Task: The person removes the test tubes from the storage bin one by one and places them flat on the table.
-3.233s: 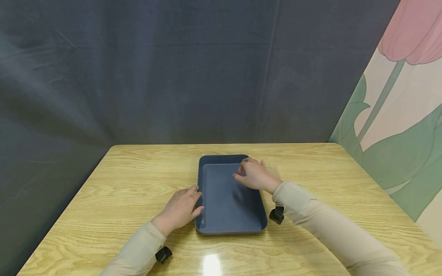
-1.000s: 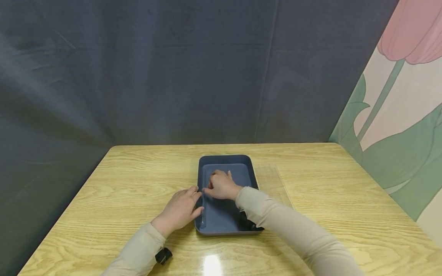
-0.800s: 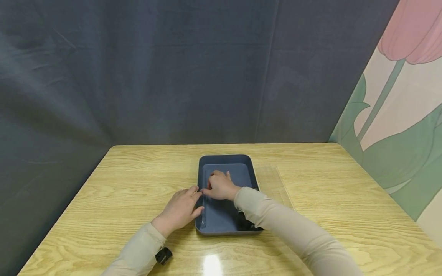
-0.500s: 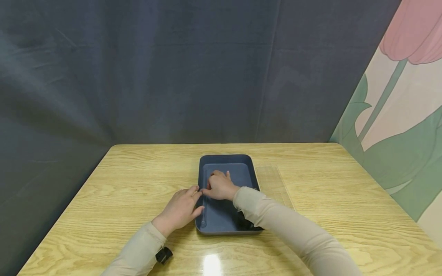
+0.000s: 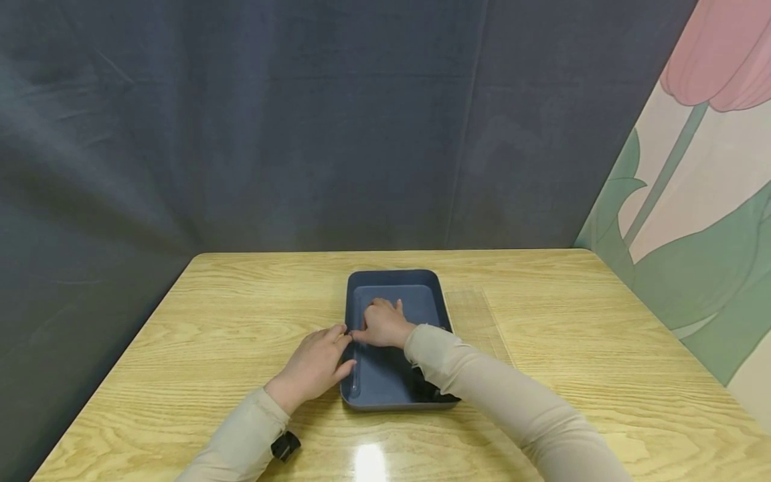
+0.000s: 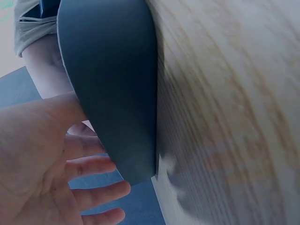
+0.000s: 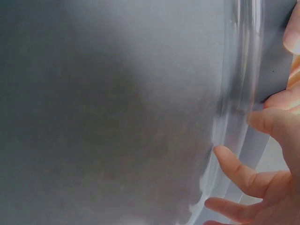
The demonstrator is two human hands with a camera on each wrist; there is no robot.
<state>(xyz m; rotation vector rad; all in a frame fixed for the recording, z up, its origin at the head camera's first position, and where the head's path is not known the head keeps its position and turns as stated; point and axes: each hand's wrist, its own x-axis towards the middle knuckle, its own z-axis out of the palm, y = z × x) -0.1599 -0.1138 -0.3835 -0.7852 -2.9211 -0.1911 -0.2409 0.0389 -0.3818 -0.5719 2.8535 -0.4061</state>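
Note:
A dark blue rectangular tray lies in the middle of the wooden table. My left hand rests on the table, its straight fingers against the tray's left outer wall. My right hand reaches into the tray at its left inner wall, close to the left hand's fingertips. A thin clear strip lies along that wall. In the right wrist view the loosely spread fingers touch the tray floor beside the clear strip. Nothing is plainly pinched.
A flat transparent sheet lies on the table just right of the tray. A dark curtain hangs behind the table's far edge, and a wall with a painted flower stands to the right. Bare wood surrounds the tray.
About three seconds ago my right hand was at the tray's far right side; it has crossed to the left inner wall. Over the last second both hands have stayed nearly still.

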